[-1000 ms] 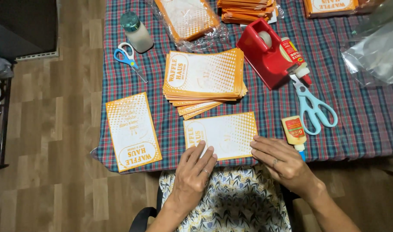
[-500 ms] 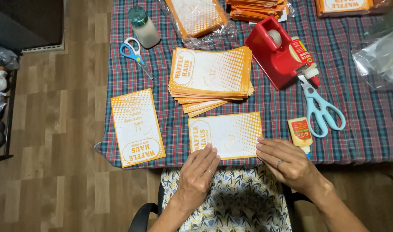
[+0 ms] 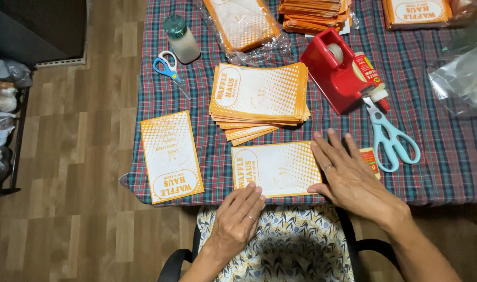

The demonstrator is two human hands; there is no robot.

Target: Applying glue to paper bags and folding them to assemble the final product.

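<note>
The left hand (image 3: 237,219) is laid flat, fingers together and holding nothing, on the near edge of an orange-and-white bag (image 3: 276,169) at the table (image 3: 437,172) edge. The right hand (image 3: 348,175) is spread open on the bag's right end. A second bag (image 3: 170,156) lies at 9 o'clock, a stack (image 3: 259,96) at 12, light blue scissors (image 3: 392,141) at 3, a red tape dispenser (image 3: 335,78) farther off at 1 o'clock.

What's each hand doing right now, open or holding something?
Left hand: open, fingertips resting on the near edge of the orange-and-white printed paper bag.
Right hand: open, flat on that bag's right end.
</note>
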